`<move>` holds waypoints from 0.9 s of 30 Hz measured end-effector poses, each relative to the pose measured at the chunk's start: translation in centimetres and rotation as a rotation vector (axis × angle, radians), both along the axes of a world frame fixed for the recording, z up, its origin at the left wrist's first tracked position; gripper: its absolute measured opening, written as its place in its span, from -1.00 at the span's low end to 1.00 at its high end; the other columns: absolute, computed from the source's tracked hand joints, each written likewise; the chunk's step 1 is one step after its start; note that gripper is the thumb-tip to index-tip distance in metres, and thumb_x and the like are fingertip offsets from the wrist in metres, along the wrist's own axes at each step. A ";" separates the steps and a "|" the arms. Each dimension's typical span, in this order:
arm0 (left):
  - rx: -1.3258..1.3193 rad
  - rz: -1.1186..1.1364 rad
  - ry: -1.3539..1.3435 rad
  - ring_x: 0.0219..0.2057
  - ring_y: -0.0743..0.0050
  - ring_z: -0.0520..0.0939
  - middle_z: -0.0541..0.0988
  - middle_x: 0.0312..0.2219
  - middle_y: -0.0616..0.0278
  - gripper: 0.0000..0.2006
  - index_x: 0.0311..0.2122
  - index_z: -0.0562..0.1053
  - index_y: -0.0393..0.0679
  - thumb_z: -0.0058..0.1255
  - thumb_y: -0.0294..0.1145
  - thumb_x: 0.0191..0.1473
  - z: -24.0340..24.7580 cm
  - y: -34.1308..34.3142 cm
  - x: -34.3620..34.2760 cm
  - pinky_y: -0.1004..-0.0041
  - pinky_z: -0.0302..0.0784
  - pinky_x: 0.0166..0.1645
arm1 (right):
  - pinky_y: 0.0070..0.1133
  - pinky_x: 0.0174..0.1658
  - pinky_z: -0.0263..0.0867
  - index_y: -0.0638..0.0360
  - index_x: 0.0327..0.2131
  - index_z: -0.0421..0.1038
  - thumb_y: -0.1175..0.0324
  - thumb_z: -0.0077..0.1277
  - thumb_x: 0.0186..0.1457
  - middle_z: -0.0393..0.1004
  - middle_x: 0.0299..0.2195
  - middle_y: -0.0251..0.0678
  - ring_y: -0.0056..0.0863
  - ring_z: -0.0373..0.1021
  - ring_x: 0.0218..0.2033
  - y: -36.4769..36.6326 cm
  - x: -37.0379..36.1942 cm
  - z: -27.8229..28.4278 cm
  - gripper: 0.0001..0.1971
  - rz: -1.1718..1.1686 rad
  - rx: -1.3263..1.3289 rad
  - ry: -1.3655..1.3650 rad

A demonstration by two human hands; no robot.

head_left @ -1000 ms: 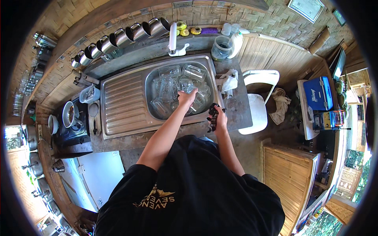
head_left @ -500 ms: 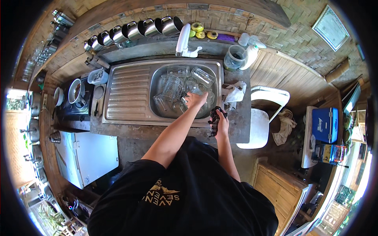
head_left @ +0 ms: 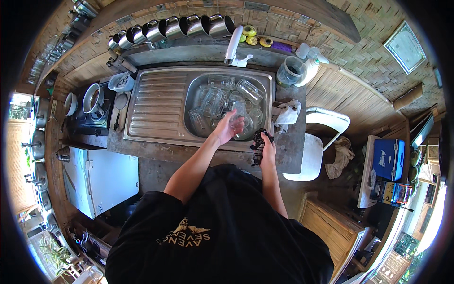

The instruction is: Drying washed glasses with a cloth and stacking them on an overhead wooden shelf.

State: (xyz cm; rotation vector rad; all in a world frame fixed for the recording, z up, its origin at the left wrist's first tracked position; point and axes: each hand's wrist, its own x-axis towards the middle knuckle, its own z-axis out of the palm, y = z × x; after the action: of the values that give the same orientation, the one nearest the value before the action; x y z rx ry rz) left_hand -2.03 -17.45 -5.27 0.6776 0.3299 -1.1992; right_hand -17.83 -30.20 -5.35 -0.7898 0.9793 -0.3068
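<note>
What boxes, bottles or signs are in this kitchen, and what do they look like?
Framed sign: pale rectangle on the woven wall, upper right.
Blue box: on the white shelf, right side.
White pump bottle: behind the sink, right corner.
Colourful packet: below the blue box.

The sink basin (head_left: 191, 106) is crowded with clear glasses (head_left: 213, 102), leaving little room; the ribbed drainboard (head_left: 153, 106) beside it is left open, the tap (head_left: 233, 45) overhanging behind.

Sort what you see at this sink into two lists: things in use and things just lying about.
In use: left hand holding a clear glass; right hand holding a dark scrubber; glasses in the sink basin.

Lying about: hanging metal mugs; crumpled cloth; white chair; blue box.
</note>
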 end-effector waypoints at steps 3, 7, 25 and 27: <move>0.137 0.099 -0.369 -0.21 0.28 0.58 0.45 -0.16 0.04 -0.41 0.09 0.20 -0.24 0.16 -0.17 0.07 1.3 -0.1 -0.5 0.32 0.59 -0.15 | -0.58 -0.54 0.35 0.11 -0.03 0.39 0.33 0.08 0.08 0.49 -0.39 -0.34 -0.52 0.44 -0.54 1.0 0.1 1.5 -0.65 0.008 -0.015 0.004; 0.178 0.153 -0.916 -0.14 0.26 0.58 0.42 -0.09 -0.01 0.03 0.31 -0.10 -0.11 0.39 -0.31 -0.15 2.4 0.6 -0.1 0.33 0.56 -0.10 | -0.55 -0.58 0.36 0.06 0.05 0.30 0.25 0.00 0.11 0.49 -0.40 -0.27 -0.46 0.46 -0.54 2.6 0.4 4.0 -0.58 0.043 0.034 -0.140; 0.219 -0.132 -0.648 -0.64 0.54 0.55 0.49 -0.40 0.29 -0.53 -0.06 0.25 -0.15 0.25 -0.27 0.02 4.4 6.4 -0.6 0.52 0.54 -0.60 | -0.40 -0.24 0.33 0.27 -0.20 0.30 0.43 0.18 0.03 0.40 -0.30 -0.11 -0.14 0.41 -0.31 8.6 3.0 8.0 -0.70 0.211 -1.410 -0.105; 0.222 -0.066 -0.675 -0.78 0.54 0.45 0.46 -0.54 0.28 -0.55 -0.09 0.27 -0.15 0.09 -0.03 0.13 4.0 6.8 -0.5 0.53 0.39 -0.71 | -0.32 -0.22 0.33 0.28 -0.25 0.40 0.45 0.15 0.02 0.44 -0.27 -0.08 -0.04 0.41 -0.28 8.8 3.1 9.0 -0.78 0.406 -1.348 -0.154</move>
State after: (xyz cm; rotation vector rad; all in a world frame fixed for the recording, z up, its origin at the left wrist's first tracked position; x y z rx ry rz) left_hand -2.52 -10.60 -1.28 1.2443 -0.1310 -0.9349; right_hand -14.72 -21.37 3.63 -2.1094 0.3303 -0.6673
